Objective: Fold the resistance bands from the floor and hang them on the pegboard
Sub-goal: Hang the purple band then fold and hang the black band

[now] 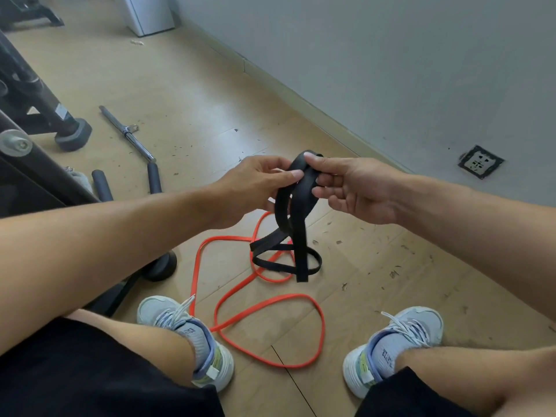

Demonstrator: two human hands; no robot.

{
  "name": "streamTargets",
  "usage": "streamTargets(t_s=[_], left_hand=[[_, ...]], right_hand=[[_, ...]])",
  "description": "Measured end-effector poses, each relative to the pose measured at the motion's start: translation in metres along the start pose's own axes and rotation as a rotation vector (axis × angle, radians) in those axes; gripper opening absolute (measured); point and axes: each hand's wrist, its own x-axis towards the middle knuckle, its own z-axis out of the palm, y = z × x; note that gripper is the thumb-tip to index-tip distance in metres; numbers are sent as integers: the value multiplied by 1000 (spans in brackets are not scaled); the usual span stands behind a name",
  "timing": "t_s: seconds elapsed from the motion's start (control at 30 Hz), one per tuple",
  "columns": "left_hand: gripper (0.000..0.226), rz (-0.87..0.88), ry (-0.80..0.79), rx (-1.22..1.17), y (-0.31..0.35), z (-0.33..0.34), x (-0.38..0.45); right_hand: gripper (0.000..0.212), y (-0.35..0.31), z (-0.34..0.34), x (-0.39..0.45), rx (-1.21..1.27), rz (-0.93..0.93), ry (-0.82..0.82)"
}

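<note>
A wide black resistance band (299,233) hangs in loops from both hands above the wooden floor. My left hand (252,188) pinches its upper part from the left, thumb on the band. From the right, my right hand (352,188) grips the top fold between thumb and fingers. The band's lower loops dangle down to just above the floor. A thin orange resistance band (316,302) lies in loose loops on the floor between my feet, partly under the black one. No pegboard is in view.
My two feet in pale sneakers (186,335) stand either side of the orange band. A chrome bar with black grips (132,136) lies on the floor at left, beside a black machine frame (39,94). The grey wall (391,70) with a socket (480,161) runs along the right.
</note>
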Motion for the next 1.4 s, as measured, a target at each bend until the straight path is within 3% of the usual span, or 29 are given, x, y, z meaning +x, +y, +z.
streamTargets(t_s=[0.13, 0.27, 0.4, 0.53, 0.63, 0.73, 0.8, 0.93, 1.1, 1.17, 1.27, 1.4], left_hand=[[10, -39, -35, -32, 1, 0, -1], [21, -60, -49, 12, 0, 0, -1], [20, -121, -88, 27, 0, -3, -2], [20, -188, -113, 4, -4, -10, -1], [20, -216, -115, -45, -6, -15, 0], [21, -214, -153, -41, -4, -15, -2], [21, -209, -197, -37, -2, -13, -3], [24, -210, -262, 76, -4, -14, -3], [18, -229, -393, 177, -17, -24, -4], [18, -235, -352, 196, -25, -26, -3], [15, -226, -197, 227, -32, -32, 1], [7, -131, 35, 391, -33, -37, 3]], right_hand=[[44, 6, -2, 1, -162, 3, 7], [50, 6, -3, -3, -418, -38, 67], [46, 11, -7, 1, -607, -288, 154], [27, 10, -13, 1, -704, -457, -34], [36, 13, -16, 3, -835, -493, -128], [52, 16, -14, 4, -915, -533, -86], [50, 16, -12, 2, -920, -495, -97], [17, 15, -12, 1, -818, -493, -108], [9, 8, -28, 6, -418, -426, -12], [11, 7, -39, 12, -369, -403, 73], [18, 6, -53, 16, -593, -390, 133], [12, 14, -63, 15, -1058, -236, -36]])
